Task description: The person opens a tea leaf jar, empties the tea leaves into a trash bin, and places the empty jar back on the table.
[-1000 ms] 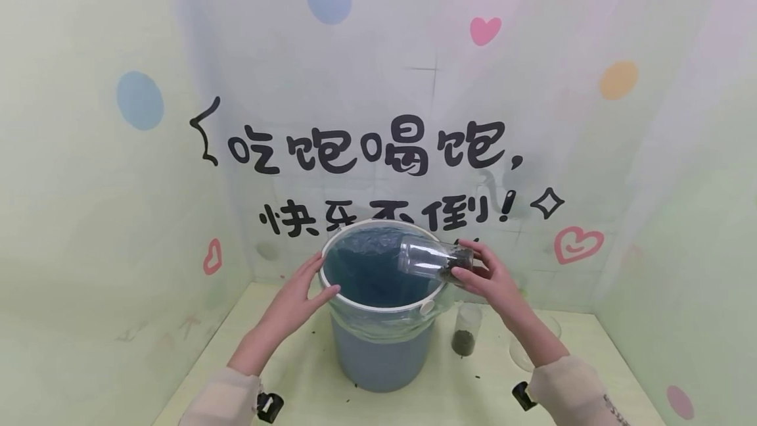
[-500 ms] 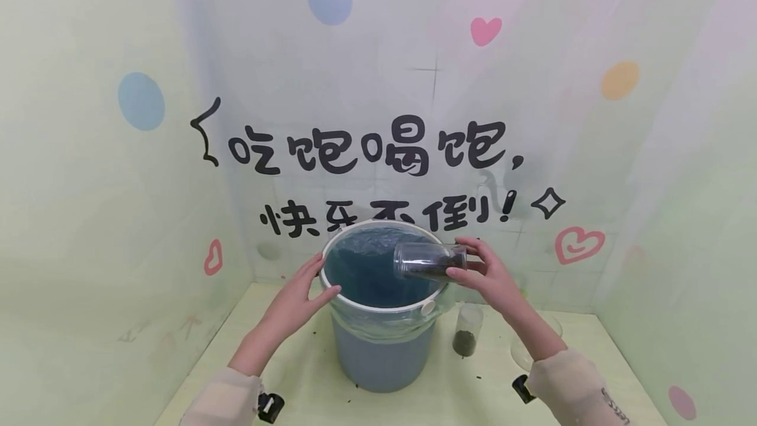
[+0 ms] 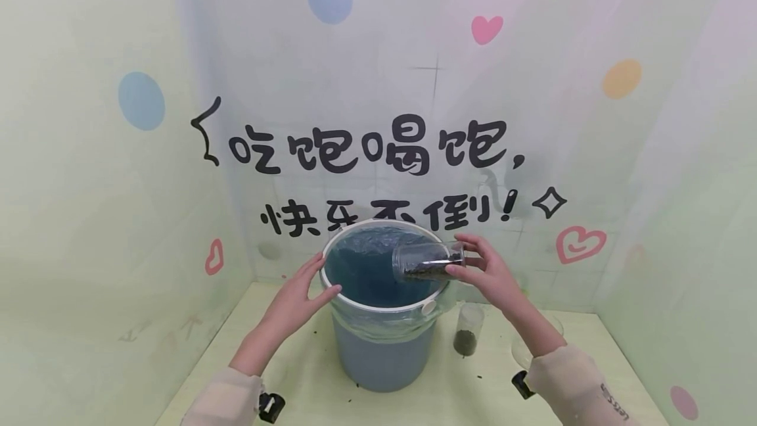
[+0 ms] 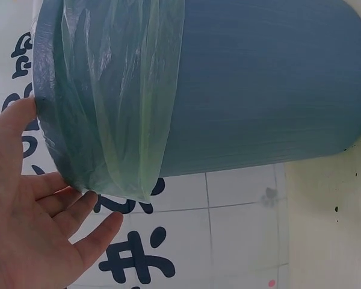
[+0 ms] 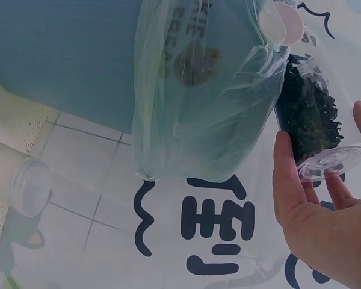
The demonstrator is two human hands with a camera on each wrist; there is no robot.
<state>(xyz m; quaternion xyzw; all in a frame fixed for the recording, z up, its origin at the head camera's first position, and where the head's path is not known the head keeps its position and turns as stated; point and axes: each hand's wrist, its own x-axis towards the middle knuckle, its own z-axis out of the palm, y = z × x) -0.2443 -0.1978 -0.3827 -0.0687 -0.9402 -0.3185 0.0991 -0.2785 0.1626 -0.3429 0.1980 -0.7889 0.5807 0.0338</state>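
Note:
My right hand (image 3: 493,281) grips a clear jar (image 3: 427,261) by its base end, fingers and thumb around it. The jar lies on its side, mouth pointing left over the opening of a blue trash bin (image 3: 381,367). Dark, dry, crumbly leaf-like bits (image 5: 313,111) lie along its lower side. My left hand (image 3: 292,298) rests at the left of the bin's white rim (image 3: 378,309), thumb toward the front. In the left wrist view its fingers (image 4: 99,238) are loosely spread beside the bin. A thin green bag (image 4: 126,90) lines the bin and folds over its outside.
A second clear jar (image 3: 467,331), partly filled with dark bits, stands on the pale table (image 3: 296,373) right of the bin. A clear round item (image 3: 522,354) sits partly behind my right forearm. Dark crumbs dot the tabletop, and a wall with printed lettering rises behind.
The jar has shifted slightly left and tilted from mouth-up to nearly level. The dark bits have slid from its base along its length. My left hand has stayed on the rim.

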